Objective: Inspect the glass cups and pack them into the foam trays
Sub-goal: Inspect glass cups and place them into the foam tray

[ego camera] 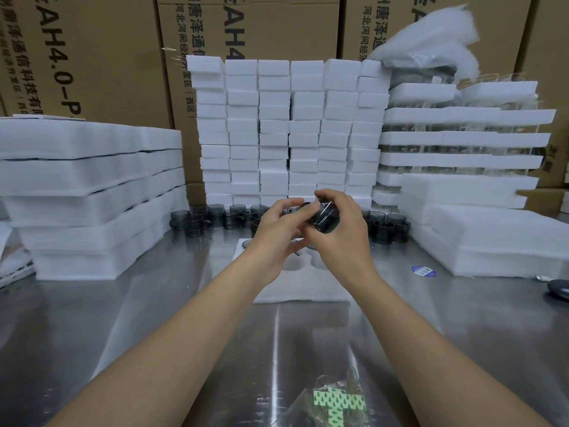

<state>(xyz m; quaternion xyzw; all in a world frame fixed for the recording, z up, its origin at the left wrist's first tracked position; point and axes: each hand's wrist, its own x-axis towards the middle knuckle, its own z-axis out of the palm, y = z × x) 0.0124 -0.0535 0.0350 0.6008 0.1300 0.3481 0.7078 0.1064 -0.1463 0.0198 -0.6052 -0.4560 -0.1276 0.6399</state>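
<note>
A smoky grey glass cup is held up in mid-air above a white foam tray that lies flat on the steel table. My right hand grips the cup, fingers curled over its top and side. Beside it, my left hand has its fingertips on the cup's left side. Round cut-out pockets show in the tray under my hands. A row of several more grey glass cups stands along the back of the table, continuing on the right.
Stacks of white foam trays rise at the left and at the right. A wall of small white foam blocks stands behind the cups, cardboard boxes behind that. A clear bag with green print lies near me.
</note>
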